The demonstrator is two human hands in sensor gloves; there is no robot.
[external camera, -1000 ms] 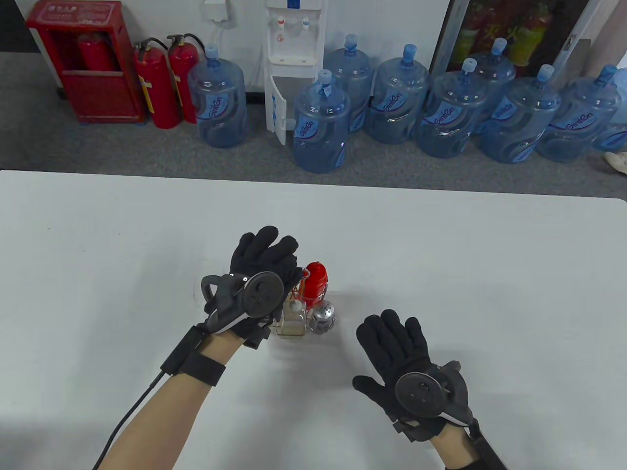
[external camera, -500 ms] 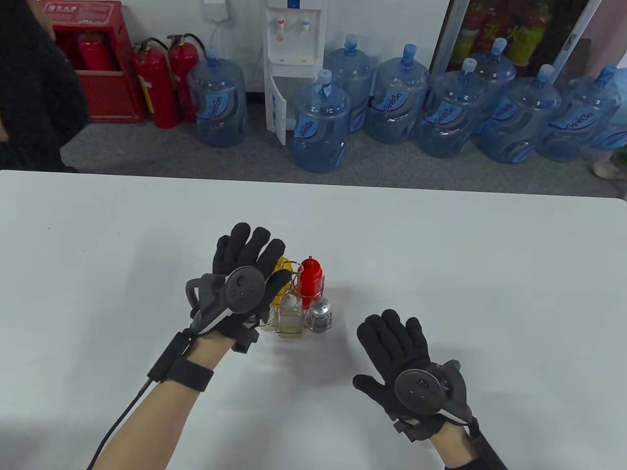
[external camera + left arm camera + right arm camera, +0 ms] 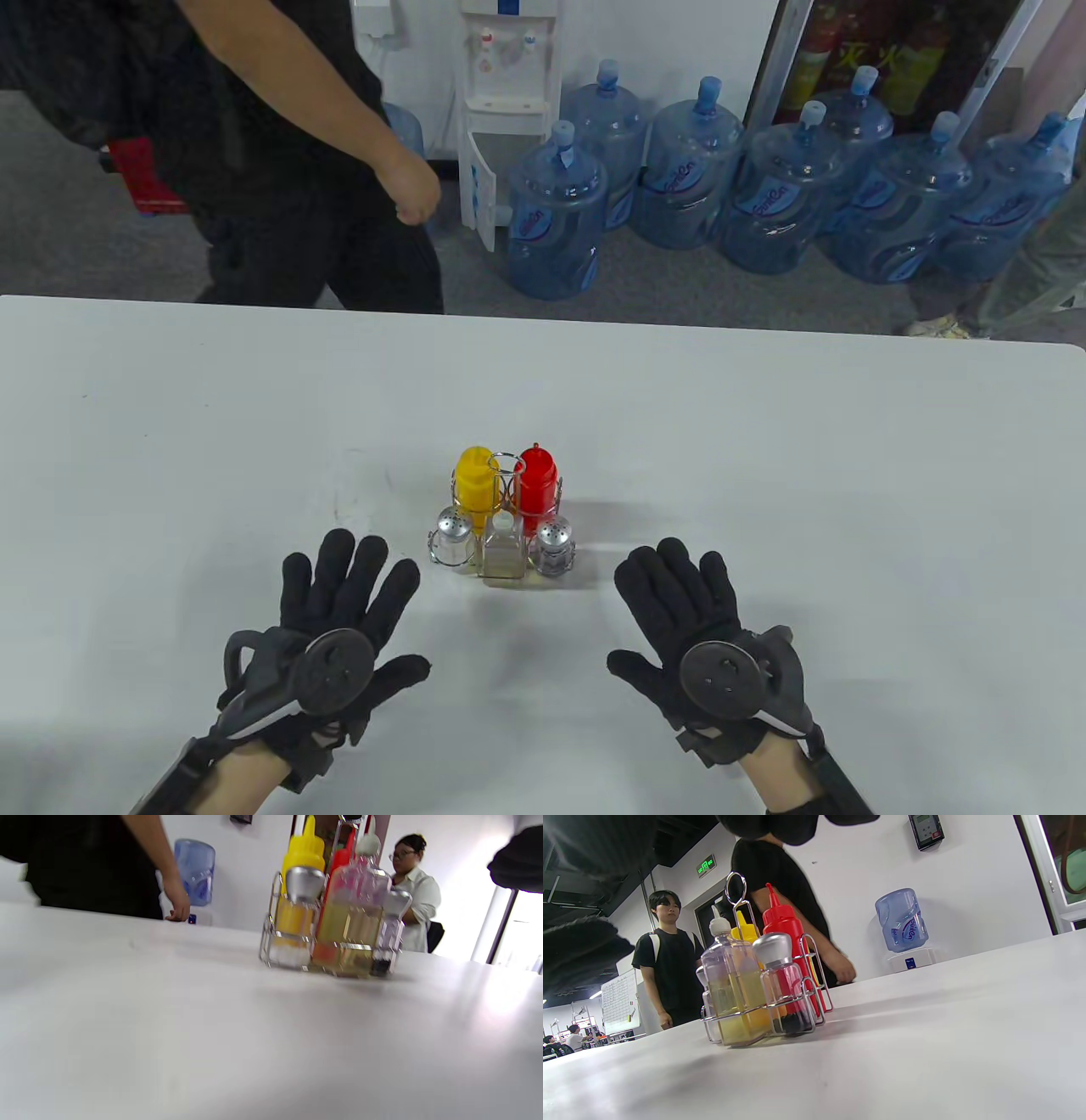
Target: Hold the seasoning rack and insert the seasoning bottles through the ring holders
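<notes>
A chrome wire seasoning rack [image 3: 506, 463] stands upright mid-table. In its rings sit a yellow squeeze bottle [image 3: 475, 486], a red squeeze bottle [image 3: 536, 486], a clear oil bottle [image 3: 503, 552], a salt shaker [image 3: 454, 535] and a pepper shaker [image 3: 554, 544]. The rack and bottles also show in the left wrist view [image 3: 335, 908] and the right wrist view [image 3: 763, 976]. My left hand [image 3: 339, 611] lies flat with fingers spread, near and left of the rack, touching nothing. My right hand [image 3: 687, 620] lies flat with fingers spread, near and right of it, holding nothing.
The white table [image 3: 848, 475] runs wide on both sides of the rack. A person in black [image 3: 288, 153] walks past beyond its far edge. Water jugs [image 3: 556, 221] and a dispenser [image 3: 505, 110] stand on the floor behind.
My left hand has let go of the rack and drawn back toward me, now flat on the table. The yellow bottle and salt shaker are uncovered. A person has walked in behind the table.
</notes>
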